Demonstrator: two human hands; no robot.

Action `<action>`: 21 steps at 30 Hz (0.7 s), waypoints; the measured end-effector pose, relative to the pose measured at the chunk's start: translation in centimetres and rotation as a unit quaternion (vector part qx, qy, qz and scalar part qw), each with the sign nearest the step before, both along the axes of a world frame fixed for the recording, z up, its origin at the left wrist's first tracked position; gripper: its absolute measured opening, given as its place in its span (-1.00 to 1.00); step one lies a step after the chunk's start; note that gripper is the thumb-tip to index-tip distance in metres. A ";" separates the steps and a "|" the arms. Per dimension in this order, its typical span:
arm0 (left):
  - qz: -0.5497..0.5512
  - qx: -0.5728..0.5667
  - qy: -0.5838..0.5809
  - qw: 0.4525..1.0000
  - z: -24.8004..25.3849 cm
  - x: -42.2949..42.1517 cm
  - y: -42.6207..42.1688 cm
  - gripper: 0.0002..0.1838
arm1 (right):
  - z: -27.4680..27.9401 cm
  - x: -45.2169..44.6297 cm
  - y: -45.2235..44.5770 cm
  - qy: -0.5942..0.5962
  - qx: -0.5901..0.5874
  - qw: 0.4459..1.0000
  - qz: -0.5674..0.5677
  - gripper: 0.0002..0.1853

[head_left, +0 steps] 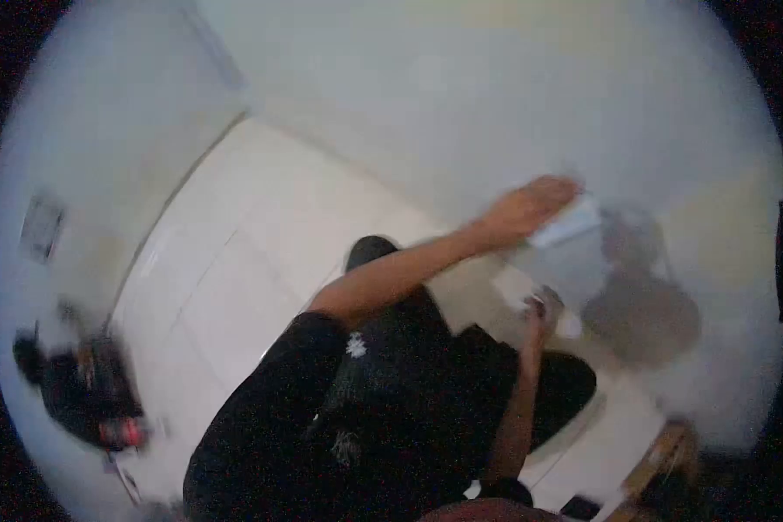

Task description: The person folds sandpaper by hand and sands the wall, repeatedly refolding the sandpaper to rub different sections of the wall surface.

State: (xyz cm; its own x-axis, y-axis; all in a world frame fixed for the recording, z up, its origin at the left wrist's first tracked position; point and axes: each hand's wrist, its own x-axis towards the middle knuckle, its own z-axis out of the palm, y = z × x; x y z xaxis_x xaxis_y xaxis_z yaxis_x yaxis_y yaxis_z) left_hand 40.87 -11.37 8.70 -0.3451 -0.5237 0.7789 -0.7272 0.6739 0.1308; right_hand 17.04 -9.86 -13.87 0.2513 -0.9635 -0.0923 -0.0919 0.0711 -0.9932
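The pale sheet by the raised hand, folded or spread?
Cannot tell: the pale sheet at the left hand is too blurred to show folds.

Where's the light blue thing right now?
In the head view, the light blue thing is right of centre, just beside the left hand and above the right hand, in front of the wall.

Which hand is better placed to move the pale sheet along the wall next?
Likely the left hand: it is raised near the wall with the pale sheet at its fingers; the right hand is lower, near the knee.
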 end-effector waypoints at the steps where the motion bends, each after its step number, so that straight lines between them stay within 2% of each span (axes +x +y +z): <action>1: 0.054 -0.003 -0.081 0.995 -0.3 0.3 -0.3 -0.39 | 0.5 0.2 0.6 0.030 0.059 0.998 -0.023 -0.65; 2: 0.044 -0.027 -0.047 0.998 0.6 0.4 0.0 -0.39 | 3.7 0.6 1.8 -0.013 0.040 0.999 -0.033 -0.66; 3: 0.090 -0.037 0.009 0.995 -0.1 0.3 -0.7 -0.39 | 6.5 0.9 2.7 -0.057 0.018 0.998 -0.035 -0.67; 4: 0.138 -0.061 0.077 0.986 1.8 -0.9 0.2 -0.38 | 6.0 0.6 2.3 -0.062 0.013 0.996 -0.067 -0.67; 5: 0.114 -0.060 0.074 0.989 1.3 -1.5 0.0 -0.38 | 4.6 0.6 1.9 -0.060 -0.007 0.995 -0.073 -0.67; 7: 0.051 0.029 -0.043 0.997 0.2 -2.1 -0.4 -0.35 | 4.3 0.4 2.3 -0.060 -0.025 0.994 -0.089 -0.67; 8: -0.014 -0.002 -0.216 0.976 -0.3 -2.3 -0.4 -0.37 | 4.1 0.0 2.6 -0.050 0.014 0.996 -0.066 -0.69; 9: -0.021 -0.007 -0.217 0.976 -0.4 -1.7 -0.3 -0.37 | 4.2 -0.2 2.7 -0.037 0.054 0.997 -0.043 -0.70; 11: 0.041 0.004 -0.131 0.991 -0.6 -0.9 -0.2 -0.39 | 3.0 -0.3 2.4 -0.081 0.023 0.995 -0.056 -0.71; 12: 0.097 -0.047 -0.029 0.994 -0.5 -1.9 0.2 -0.41 | 2.7 -0.1 2.7 -0.122 0.001 0.990 -0.064 -0.72; 13: 0.091 -0.041 -0.037 0.994 -1.5 -1.9 0.0 -0.41 | 2.4 0.1 3.1 -0.130 0.007 0.989 -0.070 -0.72; 15: -0.004 0.002 -0.129 0.992 -2.3 -1.9 -0.6 -0.38 | 3.0 0.0 2.6 -0.053 -0.003 0.996 -0.068 -0.70; 16: -0.035 0.032 -0.241 0.969 -1.2 -1.8 -0.2 -0.35 | 3.9 0.0 2.7 -0.058 0.038 0.995 -0.076 -0.73; 17: -0.041 0.030 -0.240 0.970 -1.4 -1.2 -0.3 -0.35 | 3.2 -0.4 2.4 -0.056 0.037 0.994 -0.082 -0.73; 19: 0.102 -0.022 -0.039 0.994 -1.4 -0.5 0.0 -0.30 | 1.7 -0.2 2.2 -0.009 -0.021 0.997 -0.075 -0.74; 20: 0.158 -0.019 -0.017 0.987 -2.1 -1.3 0.1 -0.27 | 0.8 0.1 2.4 -0.017 -0.014 0.996 -0.081 -0.74; 21: 0.124 0.050 -0.073 0.988 -2.7 -1.6 0.6 -0.27 | 1.0 0.2 2.3 -0.036 -0.002 0.996 -0.079 -0.74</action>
